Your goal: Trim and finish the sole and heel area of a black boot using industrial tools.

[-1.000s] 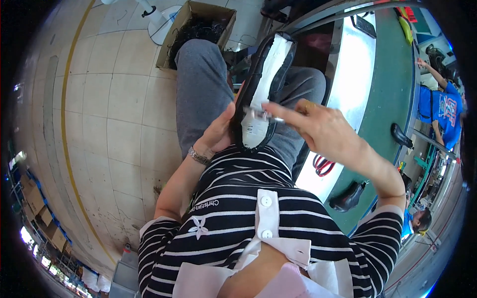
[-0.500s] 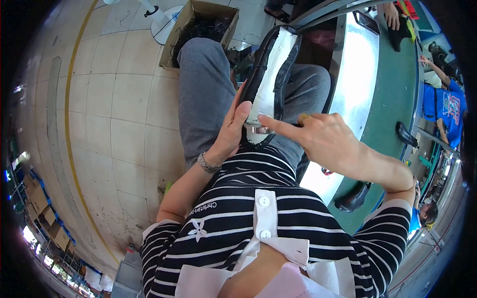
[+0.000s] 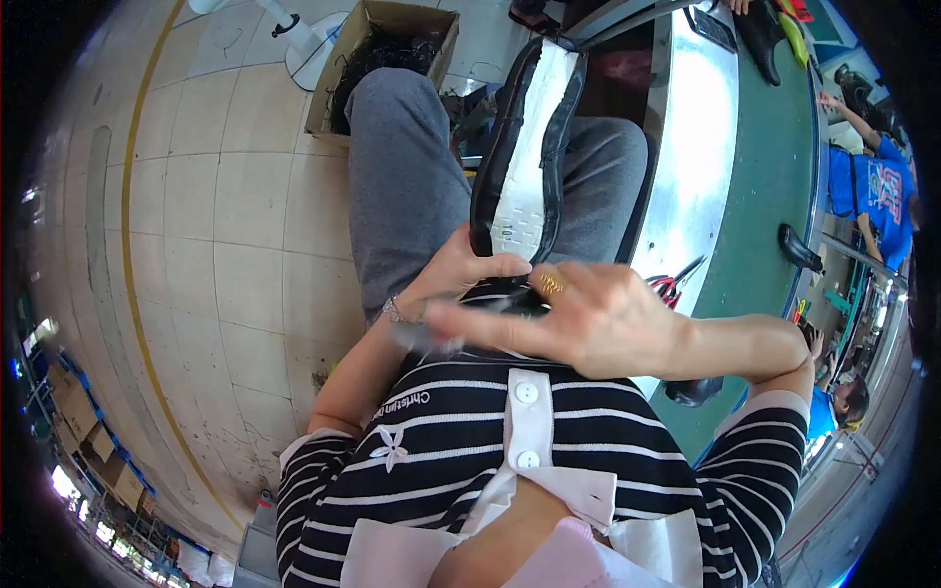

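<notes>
A black shoe (image 3: 496,167) lies sole side up above my lap, toe away from me, its white underside framed by black edges folded inward. My left hand (image 3: 453,272) grips it at the heel end, thumb lying across the near edge. Just nearer to me, my right hand (image 3: 603,318) crosses over, with the index finger stretched left and the others curled. A grey, shiny thing (image 3: 420,335) is smeared by motion at that fingertip, so its kind cannot be made out.
To my right runs a metal ledge (image 3: 698,147) beside a green work surface (image 3: 769,167). Red-handled scissors or pliers (image 3: 668,288) lie on the ledge. Black shoes (image 3: 799,249) rest on the green surface. A cardboard box (image 3: 449,49) of black scraps stands ahead. Co-workers (image 3: 872,191) sit across.
My right hand has swung from the shoe's white underside toward me and left. The metal piece has left the heel. My left hand's grip has shifted to the heel's near edge.
</notes>
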### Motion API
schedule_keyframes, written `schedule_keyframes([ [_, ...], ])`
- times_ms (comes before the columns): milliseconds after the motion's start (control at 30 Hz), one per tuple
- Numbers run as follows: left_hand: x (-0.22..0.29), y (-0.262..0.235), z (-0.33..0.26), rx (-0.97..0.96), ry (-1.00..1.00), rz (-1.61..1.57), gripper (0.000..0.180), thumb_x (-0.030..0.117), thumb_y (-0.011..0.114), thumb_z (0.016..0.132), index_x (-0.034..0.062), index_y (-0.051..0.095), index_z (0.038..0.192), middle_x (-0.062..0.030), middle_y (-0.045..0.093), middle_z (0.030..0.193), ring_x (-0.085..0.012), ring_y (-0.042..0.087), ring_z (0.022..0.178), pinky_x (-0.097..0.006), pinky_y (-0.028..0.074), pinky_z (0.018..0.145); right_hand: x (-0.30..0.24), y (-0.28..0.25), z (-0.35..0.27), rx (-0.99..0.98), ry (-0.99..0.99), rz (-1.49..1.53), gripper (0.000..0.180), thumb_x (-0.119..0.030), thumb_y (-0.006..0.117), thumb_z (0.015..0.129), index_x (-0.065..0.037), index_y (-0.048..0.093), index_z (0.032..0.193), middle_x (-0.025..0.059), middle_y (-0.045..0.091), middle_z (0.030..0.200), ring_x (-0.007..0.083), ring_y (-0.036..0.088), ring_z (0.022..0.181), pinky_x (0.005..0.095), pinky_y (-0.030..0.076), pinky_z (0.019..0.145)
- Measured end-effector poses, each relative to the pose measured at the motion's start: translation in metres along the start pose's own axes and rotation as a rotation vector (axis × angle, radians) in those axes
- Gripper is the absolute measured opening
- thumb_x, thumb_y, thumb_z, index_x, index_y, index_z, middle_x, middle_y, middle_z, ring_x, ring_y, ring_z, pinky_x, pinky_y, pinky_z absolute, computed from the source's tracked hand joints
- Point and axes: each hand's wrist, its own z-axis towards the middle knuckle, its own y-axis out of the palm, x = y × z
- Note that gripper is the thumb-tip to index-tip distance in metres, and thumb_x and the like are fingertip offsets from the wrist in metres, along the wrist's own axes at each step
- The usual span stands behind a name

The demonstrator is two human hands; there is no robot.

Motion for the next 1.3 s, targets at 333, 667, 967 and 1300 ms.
schedule_keyframes([
  [333, -0.012, 0.005, -0.001, 0.041, -0.172, -0.07, 0.055, 0.022, 0.08, 0.078, -0.0011, 0.054, 0.121, -0.012, 0.065, 0.106, -0.0173, 0.062, 0.095, -0.029, 0.05, 0.087, -0.003, 0.013, -0.009, -0.037, 0.0, 0.061, 0.075, -0.014, 0.054, 0.089, -0.038, 0.019, 0.151, 0.0104, 0.055, 0.067, 0.0138, 0.058, 0.05, 0.0286, 0.044, 0.034],
  [667, -0.013, 0.003, 0.004, 0.02, -0.28, -0.484, 0.045, 0.015, 0.08, 0.077, -0.0009, 0.059, 0.113, -0.007, 0.067, 0.1, -0.0139, 0.062, 0.094, -0.029, 0.051, 0.08, 0.014, 0.024, -0.015, 0.029, 0.062, 0.058, 0.072, -0.01, 0.052, 0.089, -0.042, 0.026, 0.148, 0.0048, 0.048, 0.065, 0.0101, 0.05, 0.043, 0.0264, 0.043, 0.036],
  [967, 0.02, -0.015, 0.026, -0.048, -0.278, -0.357, 0.066, 0.016, 0.08, 0.077, 0.0027, 0.046, 0.132, -0.005, 0.059, 0.118, -0.014, 0.056, 0.106, -0.029, 0.045, 0.093, 0.074, -0.036, 0.012, -0.035, 0.324, 0.105, 0.075, -0.009, 0.06, 0.085, -0.024, 0.027, 0.15, 0.0079, 0.06, 0.063, 0.0202, 0.059, 0.046, 0.033, 0.045, 0.038],
  [1300, 0.069, -0.021, 0.109, -0.045, -0.392, -0.184, 0.091, 0.022, 0.082, 0.075, 0.0131, 0.025, 0.145, -0.0048, 0.05, 0.123, -0.0155, 0.052, 0.11, -0.034, 0.044, 0.095, 0.14, -0.024, 0.016, 0.056, 0.41, -0.09, 0.065, -0.024, 0.056, 0.094, -0.028, 0.024, 0.151, 0.0104, 0.059, 0.057, 0.0248, 0.056, 0.043, 0.0347, 0.045, 0.043],
])
